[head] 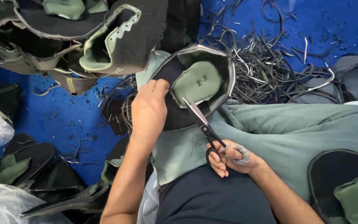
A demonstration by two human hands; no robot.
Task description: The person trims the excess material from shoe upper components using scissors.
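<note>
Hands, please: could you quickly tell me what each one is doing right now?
Left hand: closed on the shoe upper.
Right hand: closed on the scissors, blades open.

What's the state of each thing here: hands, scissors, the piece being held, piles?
Left hand: gripping the edge of the shoe piece.
Right hand: fingers through the scissors' handles, one finger wrapped in grey.
Scissors: blades open slightly, tips at the shoe piece's rim.
Shoe piece: held up on the lap, green padding facing the camera.
Pile of shoe pieces: heaped on the blue floor.
Trimmed strips: scattered loose.
</note>
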